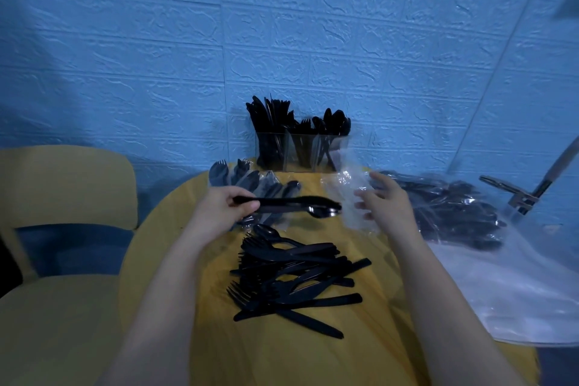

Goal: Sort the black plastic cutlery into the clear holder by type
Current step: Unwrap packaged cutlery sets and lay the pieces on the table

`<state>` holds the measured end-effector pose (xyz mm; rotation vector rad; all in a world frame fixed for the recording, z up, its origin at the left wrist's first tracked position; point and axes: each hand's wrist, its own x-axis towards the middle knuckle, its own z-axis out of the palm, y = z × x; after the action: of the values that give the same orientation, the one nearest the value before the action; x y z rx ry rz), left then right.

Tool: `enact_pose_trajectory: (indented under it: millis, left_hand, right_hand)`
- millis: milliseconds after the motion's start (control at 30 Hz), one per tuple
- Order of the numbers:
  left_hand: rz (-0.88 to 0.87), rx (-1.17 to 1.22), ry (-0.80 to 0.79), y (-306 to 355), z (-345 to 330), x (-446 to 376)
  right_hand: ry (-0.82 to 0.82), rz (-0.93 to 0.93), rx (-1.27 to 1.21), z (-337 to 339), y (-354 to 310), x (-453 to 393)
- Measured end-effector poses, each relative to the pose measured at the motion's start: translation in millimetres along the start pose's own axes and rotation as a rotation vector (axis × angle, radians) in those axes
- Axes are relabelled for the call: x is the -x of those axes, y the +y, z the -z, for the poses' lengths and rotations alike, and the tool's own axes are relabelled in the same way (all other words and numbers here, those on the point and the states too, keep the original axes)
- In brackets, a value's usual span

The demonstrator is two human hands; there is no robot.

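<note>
My left hand point(224, 207) grips a bundle of black plastic cutlery point(300, 205) by the handles, held level above the yellow round table point(163, 229). Just right of the bundle's tips is my right hand point(387, 205), fingers spread, touching a crumpled clear wrapper point(351, 194). A loose pile of black forks, knives and spoons point(294, 273) lies on the table in front of me. The clear holder point(300, 150) stands at the table's far edge against the wall, with knives on the left, forks in the middle and spoons on the right.
Wrapped cutlery packs point(250, 180) lie behind my left hand. A large clear bag of black cutlery point(454, 210) sits at the right, with a metal clamp and stand point(517, 194) beyond it. A yellow chair point(62, 229) stands to the left. The blue brick-patterned wall is behind.
</note>
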<state>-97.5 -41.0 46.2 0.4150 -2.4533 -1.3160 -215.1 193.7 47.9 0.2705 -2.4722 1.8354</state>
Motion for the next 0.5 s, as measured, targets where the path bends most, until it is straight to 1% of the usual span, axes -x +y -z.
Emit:
enact_pose_trajectory:
  millis: [133,200,300,367,433,467,500]
  left_hand:
    - [0.011,-0.119,-0.178,0,-3,3]
    - [-0.008,-0.16,-0.246,1,-4,5]
    - [-0.029,-0.255,-0.343,3,-3,7]
    - [-0.026,-0.275,-0.394,2,-1,8]
    - [-0.003,-0.204,-0.39,3,1,10]
    - [0.007,-0.172,-0.343,3,1,9]
    - [0.003,-0.174,-0.258,1,1,6]
  right_hand:
    - [-0.045,0.01,0.155,-17,-2,-13]
    - [-0.047,0.042,0.281,-23,-4,-17]
    - [-0.067,0.099,0.537,-27,-5,-22]
    - [-0.069,0.156,0.786,-28,-2,-22]
    - [-0.032,0.237,0.939,-29,-1,-20]
    - [-0.015,0.277,0.971,-30,-3,-18]
    - [-0.009,0.316,0.989,-32,-5,-17]
